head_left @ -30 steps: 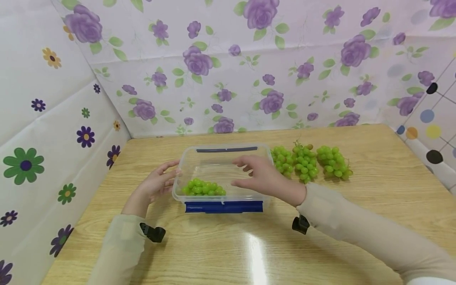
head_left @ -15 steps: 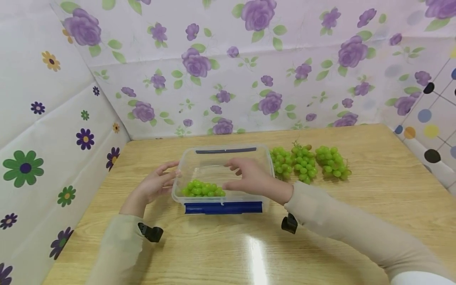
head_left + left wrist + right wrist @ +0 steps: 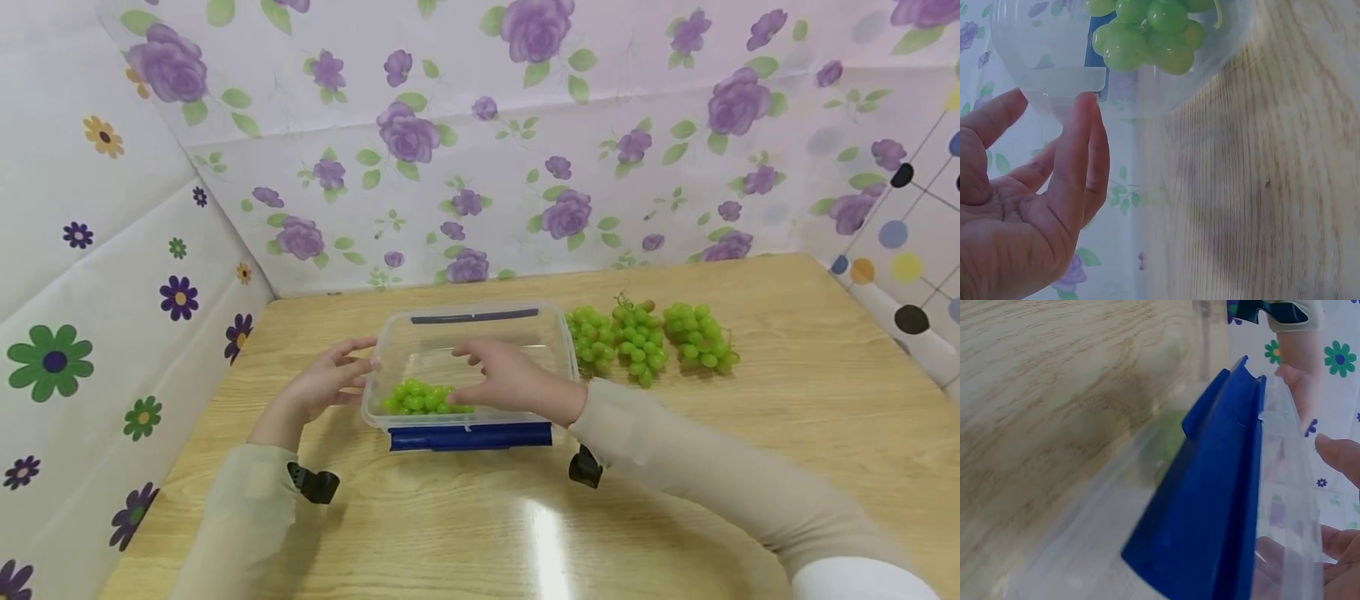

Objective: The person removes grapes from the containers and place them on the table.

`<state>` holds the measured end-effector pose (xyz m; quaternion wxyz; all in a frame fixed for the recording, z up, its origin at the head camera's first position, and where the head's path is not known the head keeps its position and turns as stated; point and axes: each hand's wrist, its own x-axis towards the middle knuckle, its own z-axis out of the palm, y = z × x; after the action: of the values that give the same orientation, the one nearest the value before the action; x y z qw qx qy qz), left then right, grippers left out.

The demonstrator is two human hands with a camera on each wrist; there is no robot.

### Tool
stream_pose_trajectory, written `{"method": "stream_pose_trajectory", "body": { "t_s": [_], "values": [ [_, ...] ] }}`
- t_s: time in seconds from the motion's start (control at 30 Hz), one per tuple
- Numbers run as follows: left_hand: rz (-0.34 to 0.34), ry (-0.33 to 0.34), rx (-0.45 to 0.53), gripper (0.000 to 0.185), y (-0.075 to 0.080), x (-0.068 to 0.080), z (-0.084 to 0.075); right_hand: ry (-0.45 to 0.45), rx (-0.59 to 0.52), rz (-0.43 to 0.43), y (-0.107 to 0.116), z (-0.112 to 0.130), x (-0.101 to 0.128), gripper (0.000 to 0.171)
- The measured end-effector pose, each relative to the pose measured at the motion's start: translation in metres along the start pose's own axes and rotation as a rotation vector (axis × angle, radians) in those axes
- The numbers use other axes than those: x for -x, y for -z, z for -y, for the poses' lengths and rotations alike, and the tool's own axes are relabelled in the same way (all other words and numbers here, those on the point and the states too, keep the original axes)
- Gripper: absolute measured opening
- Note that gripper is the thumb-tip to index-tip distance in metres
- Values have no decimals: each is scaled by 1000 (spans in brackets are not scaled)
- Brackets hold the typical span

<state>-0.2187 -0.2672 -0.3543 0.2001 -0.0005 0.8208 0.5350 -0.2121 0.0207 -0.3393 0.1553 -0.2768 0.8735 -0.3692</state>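
A clear plastic storage box [image 3: 373,379] with blue latches stands uncovered on the table. A bunch of green grapes [image 3: 411,400] lies in its front left part. My left hand [image 3: 321,387] is at the box's left wall, fingers fairly straight and fingertips right at the rim. In the left wrist view those fingers [image 3: 1071,162] appear close to the wall, with the grapes [image 3: 1150,39] inside. Over the box opening hovers my right hand [image 3: 513,379], thumb and fingers spread apart and nothing between them. The front blue latch [image 3: 1210,494] hangs down in the right wrist view.
Three more bunches of green grapes lie right of the box: a near one [image 3: 591,333], a middle one [image 3: 640,342] and a far right one [image 3: 697,333]. Flowered cloth [image 3: 465,150] rises behind the wooden table [image 3: 450,517] and along its left side.
My right hand has moved left across the box, from its right part toward the grapes inside. The left hand stays at the left wall. The box and all the bunches keep their places.
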Motion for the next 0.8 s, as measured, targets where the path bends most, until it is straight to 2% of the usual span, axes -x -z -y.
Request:
{"method": "stream_pose_trajectory", "body": {
  "t_s": [0.43,0.8],
  "values": [
    [19,-12,2,69,2,2,-2,2,-13,4,-10,7,-15,65],
    [29,-14,-10,72,1,2,-1,6,-34,14,-18,2,-26,68]
  ]
}}
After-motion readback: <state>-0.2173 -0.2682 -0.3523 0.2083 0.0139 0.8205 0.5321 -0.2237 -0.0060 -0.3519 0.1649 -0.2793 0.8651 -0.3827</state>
